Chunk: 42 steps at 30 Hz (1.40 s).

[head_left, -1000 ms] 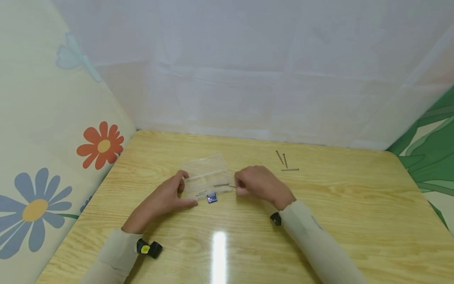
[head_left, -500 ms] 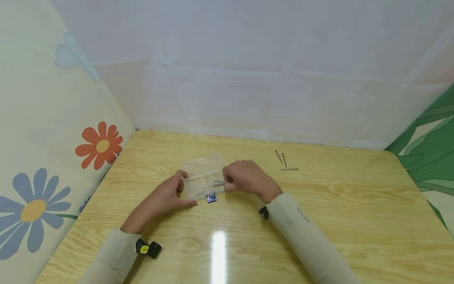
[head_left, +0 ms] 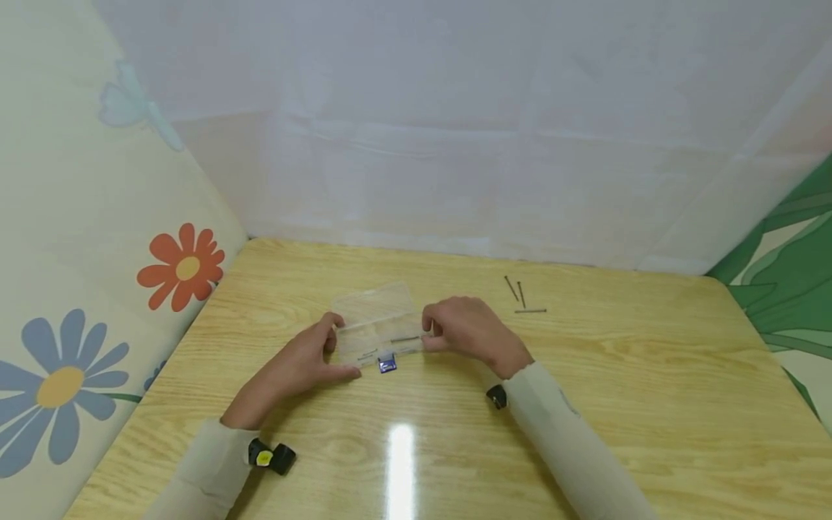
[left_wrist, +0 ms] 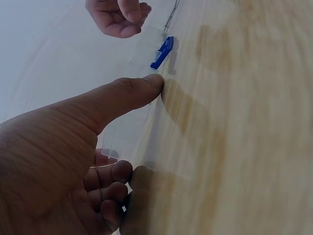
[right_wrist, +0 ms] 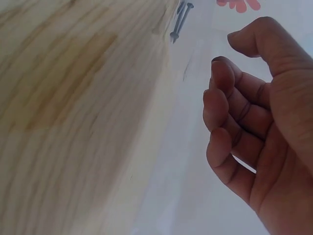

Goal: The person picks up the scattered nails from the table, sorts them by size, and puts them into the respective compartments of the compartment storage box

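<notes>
Fingers (right_wrist: 222, 78) of the right hand (head_left: 471, 328) curl loosely, the thumb standing apart from them with nothing seen between, just beside the right end of a clear plastic compartment box (head_left: 365, 334); whether they touch it cannot be told. The left hand (head_left: 305, 361) grips the box's left end, its thumb (left_wrist: 122, 98) along the front edge and the other fingers bent around the end, presumably because so light a box would slide if left unsteadied. Its clear lid (head_left: 377, 302) is folded back toward the worktop's far edge, which leaves the compartments facing the person.

Inside, dark nails (head_left: 404, 339) lie lengthwise near the right end, probably because that suits their length, and smaller nails (head_left: 367, 354) lie near the front left corner. A blue tab (head_left: 387, 362) hangs at the middle of the front edge, likely the catch, clear of the left thumb.

Beyond the right hand, toward the worktop's far edge, three loose nails (head_left: 522, 294) lie apart from the box, seemingly within easy reach. The box sits left of the middle of the worktop (head_left: 585, 433), nearer its far edge, between both hands.
</notes>
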Each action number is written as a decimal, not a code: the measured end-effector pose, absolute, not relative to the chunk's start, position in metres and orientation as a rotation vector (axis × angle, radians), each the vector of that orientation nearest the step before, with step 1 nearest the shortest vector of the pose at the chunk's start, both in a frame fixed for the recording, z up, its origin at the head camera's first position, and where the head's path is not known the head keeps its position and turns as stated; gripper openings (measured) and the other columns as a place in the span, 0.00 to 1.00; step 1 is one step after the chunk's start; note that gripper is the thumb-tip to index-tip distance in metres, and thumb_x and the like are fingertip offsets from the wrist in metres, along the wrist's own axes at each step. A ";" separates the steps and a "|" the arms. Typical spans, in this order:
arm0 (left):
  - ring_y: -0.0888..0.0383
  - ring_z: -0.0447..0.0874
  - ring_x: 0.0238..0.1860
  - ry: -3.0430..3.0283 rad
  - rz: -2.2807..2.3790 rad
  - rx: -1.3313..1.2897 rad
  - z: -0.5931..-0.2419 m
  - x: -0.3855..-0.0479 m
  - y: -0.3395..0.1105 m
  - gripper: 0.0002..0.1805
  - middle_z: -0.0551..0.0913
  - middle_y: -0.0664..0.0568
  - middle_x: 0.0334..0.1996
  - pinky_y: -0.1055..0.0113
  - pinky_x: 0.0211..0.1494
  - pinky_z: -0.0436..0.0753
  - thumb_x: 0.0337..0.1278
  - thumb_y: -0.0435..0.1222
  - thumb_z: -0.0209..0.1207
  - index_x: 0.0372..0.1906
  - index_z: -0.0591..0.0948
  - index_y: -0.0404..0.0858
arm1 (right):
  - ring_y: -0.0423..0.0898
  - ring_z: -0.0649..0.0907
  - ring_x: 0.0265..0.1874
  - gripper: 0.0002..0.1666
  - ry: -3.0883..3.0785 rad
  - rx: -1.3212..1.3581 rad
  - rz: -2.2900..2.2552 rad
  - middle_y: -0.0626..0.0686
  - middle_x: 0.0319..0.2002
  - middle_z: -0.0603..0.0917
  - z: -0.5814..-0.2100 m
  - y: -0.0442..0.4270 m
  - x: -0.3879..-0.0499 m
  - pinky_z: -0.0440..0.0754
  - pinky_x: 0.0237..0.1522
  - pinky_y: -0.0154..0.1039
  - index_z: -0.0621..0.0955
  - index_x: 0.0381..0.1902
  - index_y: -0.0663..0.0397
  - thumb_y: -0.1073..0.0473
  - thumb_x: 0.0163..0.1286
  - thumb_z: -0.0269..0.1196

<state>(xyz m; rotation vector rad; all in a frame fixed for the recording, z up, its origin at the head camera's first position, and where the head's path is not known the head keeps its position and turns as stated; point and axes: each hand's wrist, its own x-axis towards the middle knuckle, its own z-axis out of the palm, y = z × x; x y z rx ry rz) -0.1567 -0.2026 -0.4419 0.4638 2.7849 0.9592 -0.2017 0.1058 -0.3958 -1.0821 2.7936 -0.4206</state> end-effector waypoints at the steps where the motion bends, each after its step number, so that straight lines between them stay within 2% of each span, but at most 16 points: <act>1: 0.55 0.68 0.31 2.785 0.960 0.463 -0.442 -0.157 -0.203 0.46 0.71 0.49 0.34 0.61 0.34 0.69 0.48 0.51 0.78 0.63 0.67 0.32 | 0.38 0.78 0.27 0.10 2.801 -1.076 -0.429 0.41 0.31 0.83 -0.396 0.109 -0.201 0.79 0.34 0.37 0.86 0.42 0.49 0.51 0.69 0.68; 9: 0.55 0.67 0.31 2.783 0.961 0.465 -0.441 -0.156 -0.203 0.44 0.70 0.49 0.34 0.61 0.34 0.68 0.48 0.51 0.78 0.62 0.67 0.33 | 0.36 0.80 0.30 0.05 2.834 -1.043 -0.480 0.41 0.33 0.84 -0.403 0.135 -0.198 0.80 0.35 0.37 0.86 0.40 0.47 0.54 0.71 0.67; 18: 0.55 0.67 0.32 2.792 0.952 0.478 -0.442 -0.156 -0.203 0.44 0.70 0.49 0.34 0.61 0.35 0.69 0.48 0.50 0.78 0.62 0.67 0.33 | 0.38 0.81 0.32 0.02 2.848 -0.974 -0.541 0.42 0.34 0.84 -0.410 0.167 -0.199 0.81 0.39 0.41 0.85 0.38 0.47 0.58 0.70 0.66; 27: 0.55 0.67 0.31 2.791 0.953 0.472 -0.442 -0.156 -0.203 0.44 0.70 0.49 0.34 0.62 0.34 0.69 0.48 0.50 0.78 0.62 0.67 0.33 | 0.39 0.79 0.31 0.05 2.890 -0.901 -0.571 0.41 0.32 0.82 -0.414 0.205 -0.202 0.79 0.37 0.43 0.85 0.34 0.46 0.63 0.65 0.64; 35: 0.55 0.68 0.32 2.791 0.959 0.473 -0.442 -0.156 -0.203 0.45 0.70 0.49 0.34 0.62 0.34 0.69 0.48 0.51 0.78 0.62 0.67 0.32 | 0.41 0.82 0.35 0.04 2.919 -0.792 -0.550 0.42 0.34 0.84 -0.414 0.241 -0.205 0.81 0.41 0.47 0.85 0.38 0.47 0.61 0.70 0.64; 42: 0.55 0.68 0.32 2.785 0.965 0.456 -0.443 -0.157 -0.203 0.45 0.71 0.49 0.35 0.61 0.35 0.69 0.47 0.51 0.78 0.63 0.67 0.32 | 0.47 0.84 0.38 0.06 2.939 -0.679 -0.520 0.47 0.38 0.86 -0.413 0.265 -0.210 0.81 0.43 0.53 0.87 0.43 0.52 0.60 0.73 0.64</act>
